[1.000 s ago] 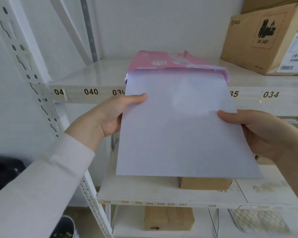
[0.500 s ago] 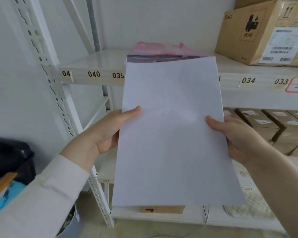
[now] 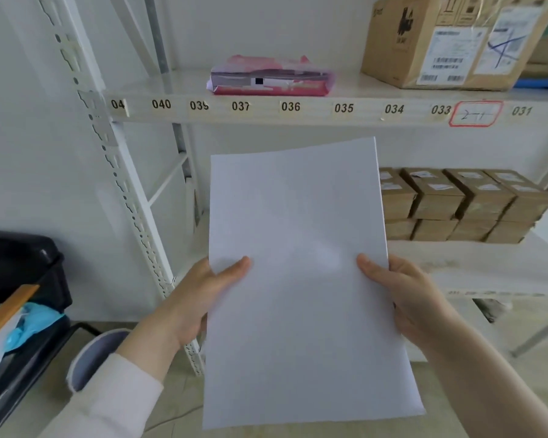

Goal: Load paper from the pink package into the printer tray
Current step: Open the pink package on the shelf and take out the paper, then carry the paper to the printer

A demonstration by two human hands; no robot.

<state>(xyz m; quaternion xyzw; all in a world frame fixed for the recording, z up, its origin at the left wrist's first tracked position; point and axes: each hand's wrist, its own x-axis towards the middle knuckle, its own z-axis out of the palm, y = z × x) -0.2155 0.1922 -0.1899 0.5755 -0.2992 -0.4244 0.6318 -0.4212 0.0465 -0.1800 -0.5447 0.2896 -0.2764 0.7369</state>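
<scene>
A thin stack of white paper (image 3: 298,279) hangs in front of me, held flat by both hands. My left hand (image 3: 193,298) grips its left edge with the thumb on top. Gripping the right edge the same way is my right hand (image 3: 405,295). The pink package (image 3: 271,76) lies open-ended on the upper shelf (image 3: 361,109), well above and behind the paper, near labels 037 and 036. A black device (image 3: 20,267) sits at the far left; I cannot tell whether it is the printer, and no tray shows.
A large cardboard box (image 3: 449,42) stands on the upper shelf at the right. Several small brown boxes (image 3: 462,203) are stacked on the lower shelf. A white perforated upright (image 3: 118,184) runs down the left. A round bin (image 3: 89,358) and blue plastic (image 3: 29,324) sit at lower left.
The paper has come fully out of the pink package and moved down and towards me, held by both hands. The view has pulled back from the shelf, so the package now looks farther away.
</scene>
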